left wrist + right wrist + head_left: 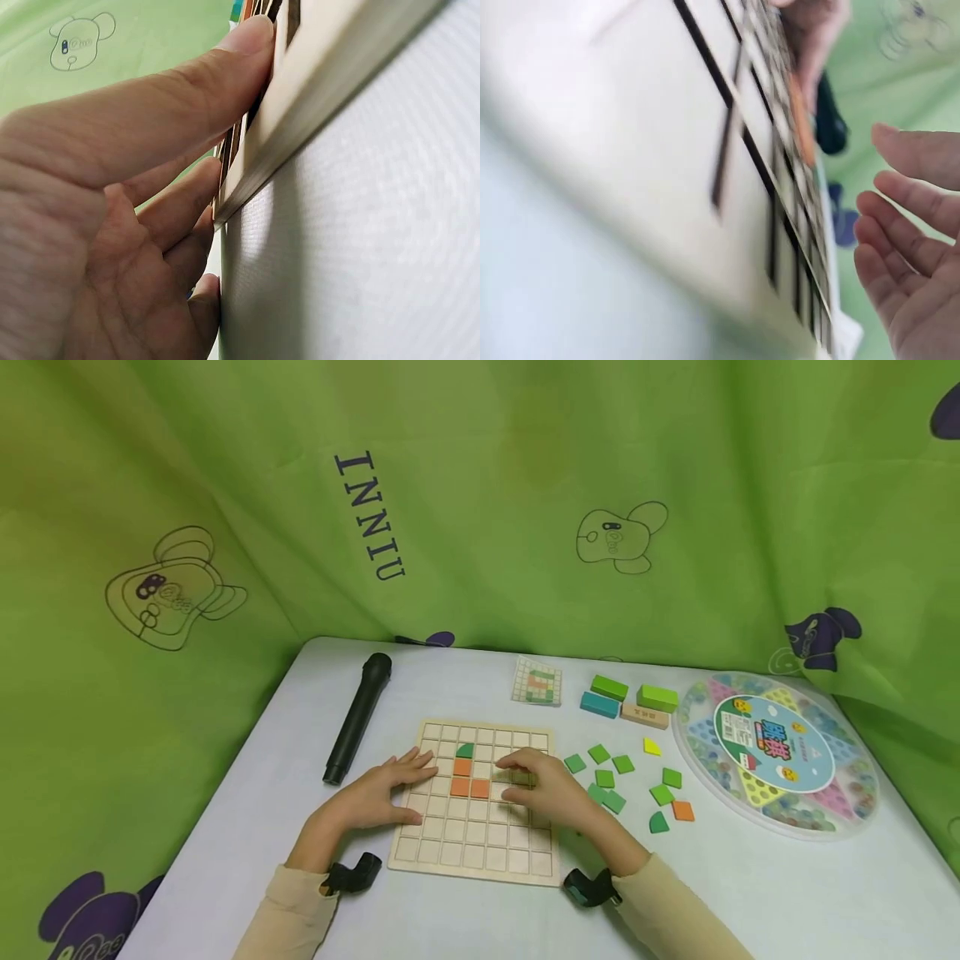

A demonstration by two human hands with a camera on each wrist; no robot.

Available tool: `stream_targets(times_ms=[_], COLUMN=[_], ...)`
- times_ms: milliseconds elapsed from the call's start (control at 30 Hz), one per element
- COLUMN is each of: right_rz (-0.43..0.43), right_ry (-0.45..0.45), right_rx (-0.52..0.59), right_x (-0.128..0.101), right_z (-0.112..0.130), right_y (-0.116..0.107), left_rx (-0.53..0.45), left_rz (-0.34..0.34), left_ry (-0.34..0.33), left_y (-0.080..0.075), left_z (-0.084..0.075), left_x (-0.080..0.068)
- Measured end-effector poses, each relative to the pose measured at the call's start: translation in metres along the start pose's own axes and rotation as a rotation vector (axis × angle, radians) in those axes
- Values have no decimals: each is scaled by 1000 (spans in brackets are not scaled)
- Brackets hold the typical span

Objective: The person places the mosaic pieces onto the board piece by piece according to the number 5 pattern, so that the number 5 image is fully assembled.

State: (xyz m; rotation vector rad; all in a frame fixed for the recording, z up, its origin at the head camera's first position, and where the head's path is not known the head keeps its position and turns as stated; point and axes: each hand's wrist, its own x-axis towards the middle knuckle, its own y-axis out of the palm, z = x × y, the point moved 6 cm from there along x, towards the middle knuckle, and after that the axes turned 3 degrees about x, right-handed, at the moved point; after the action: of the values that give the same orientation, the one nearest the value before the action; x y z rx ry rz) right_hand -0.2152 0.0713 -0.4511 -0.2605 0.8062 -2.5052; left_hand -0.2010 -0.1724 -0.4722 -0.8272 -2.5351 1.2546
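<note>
Holding nothing: left hand (378, 795) flat, fingers straight against the left edge of the wooden grid board (480, 847), thumb (225, 67) on its rim. Right hand (543, 789) hovering loose-fingered over the board's right half, beside three orange tiles (468, 779) and one green quarter-round tile (465, 749). Loose green tiles (611, 777) scattered to the right.

Pale matt wooden grid board (480, 827), matt black plastic microphone (358, 717)

Both hands (457, 793) flat, fingers (180, 97) relaxed
</note>
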Motion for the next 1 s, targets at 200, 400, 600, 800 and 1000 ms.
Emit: stream_targets(times_ms=[200, 400, 600, 800, 1000], right_rz=[-153, -279, -341, -341, -363], right_ry=[-19, 84, 219, 169, 139], right_rx=[-62, -164, -186, -181, -225], right_x=[-40, -95, -149, -162, -162], right_z=[-16, -48, -84, -103, -109], right_y=[-48, -92, -118, -130, -135], left_rx=[9, -9, -21, -5, -2], left_rz=[-10, 12, 29, 4, -3], left_ry=[5, -23, -27, -22, -22], left_y=[-2, -1, 2, 1, 0], left_z=[1, 2, 2, 3, 3], left_x=[0, -2, -4, -4, 0])
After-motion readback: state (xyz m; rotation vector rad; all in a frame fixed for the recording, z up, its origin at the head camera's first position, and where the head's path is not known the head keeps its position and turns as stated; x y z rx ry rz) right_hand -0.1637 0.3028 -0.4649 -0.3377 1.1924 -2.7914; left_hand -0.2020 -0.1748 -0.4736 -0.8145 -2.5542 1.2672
